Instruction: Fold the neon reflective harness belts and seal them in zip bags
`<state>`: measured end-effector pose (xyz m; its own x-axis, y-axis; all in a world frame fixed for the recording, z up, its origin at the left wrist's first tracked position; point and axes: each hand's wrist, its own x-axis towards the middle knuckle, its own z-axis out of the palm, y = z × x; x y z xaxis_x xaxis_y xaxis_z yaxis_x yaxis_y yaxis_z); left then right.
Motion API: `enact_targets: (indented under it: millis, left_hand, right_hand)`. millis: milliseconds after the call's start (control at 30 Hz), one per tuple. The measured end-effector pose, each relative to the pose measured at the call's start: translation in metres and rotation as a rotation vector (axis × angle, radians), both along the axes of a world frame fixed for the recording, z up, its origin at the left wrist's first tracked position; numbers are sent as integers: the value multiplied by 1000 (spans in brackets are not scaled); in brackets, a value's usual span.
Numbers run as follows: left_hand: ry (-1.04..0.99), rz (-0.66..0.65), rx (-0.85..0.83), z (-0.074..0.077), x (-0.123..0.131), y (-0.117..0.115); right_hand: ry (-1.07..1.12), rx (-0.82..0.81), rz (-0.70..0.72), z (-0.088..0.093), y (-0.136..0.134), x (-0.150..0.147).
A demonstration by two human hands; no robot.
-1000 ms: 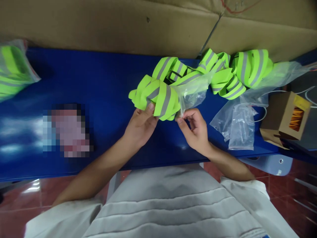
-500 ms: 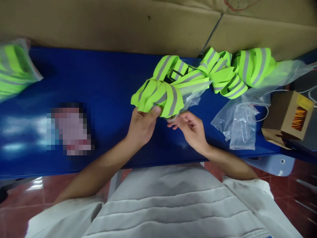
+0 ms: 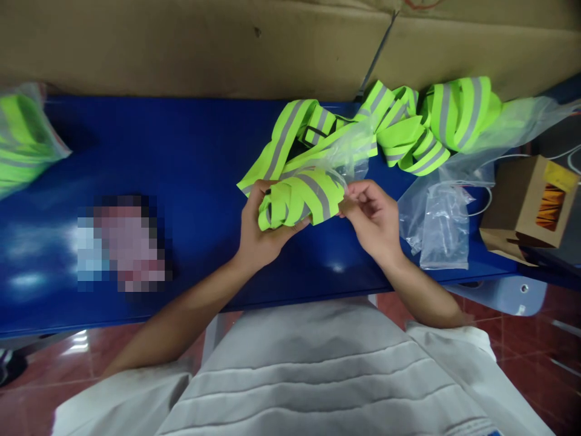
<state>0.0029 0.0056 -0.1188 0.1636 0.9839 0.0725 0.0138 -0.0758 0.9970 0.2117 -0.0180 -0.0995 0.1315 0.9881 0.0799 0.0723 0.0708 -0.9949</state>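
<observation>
Webbing bundle (image 3: 299, 203), neon-yellow with grey reflective stripes, folded into a loose wad and held just above the near middle of the glossy blue tabletop (image 3: 158, 151). Left hand (image 3: 258, 233) cups it from the left, fingers curled and pressed into the folds, thumb over the top. Right hand (image 3: 374, 218) meets the wad's right end, thumb and forefinger pinched on the thin rim of a clear plastic bag (image 3: 349, 154), the other fingers curled in; the bag's body trails away toward the back of the table. One strap tail runs up and left out of the wad toward the heap of matching yellow straps (image 3: 431, 121), touching or nearly touching it. Hazards, as judged: the slick film may slip out of so small a pinch and the bag mouth collapse; the springy folds may open if the left grip eases; the free tail may snag on the heap and drag it. Spare clear bags (image 3: 440, 224) lie near the front edge beside a small brown cardboard box (image 3: 529, 203), and a stray sweep of the forearm could push them off.
</observation>
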Motion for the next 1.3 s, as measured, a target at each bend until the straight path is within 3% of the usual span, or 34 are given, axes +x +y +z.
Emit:
enact_targets:
  millis: [100, 267, 400, 667, 800, 967, 1067, 1300]
  left_hand:
    - [45, -10, 215, 9, 4, -2]
    - [145, 31, 280, 9, 4, -7]
    - [269, 23, 461, 8, -2, -7]
    - [489, 144, 925, 6, -2, -4]
    - [504, 123, 947, 4, -4, 0]
    - [586, 44, 1006, 4, -8, 1]
    - [601, -7, 993, 5, -5, -3]
    - [583, -130, 917, 15, 4, -8]
  right_hand:
    - [-10, 32, -1, 2, 4, 5]
    - [-114, 252, -1, 2, 1, 3]
    - [-161, 351, 21, -3, -4, 3]
    - [237, 36, 78, -16, -5, -9]
    - [198, -41, 124, -11, -1, 0]
    - [266, -114, 340, 1, 1, 8]
    - [230, -142, 291, 1, -2, 2]
    - [525, -381, 190, 0, 3, 2]
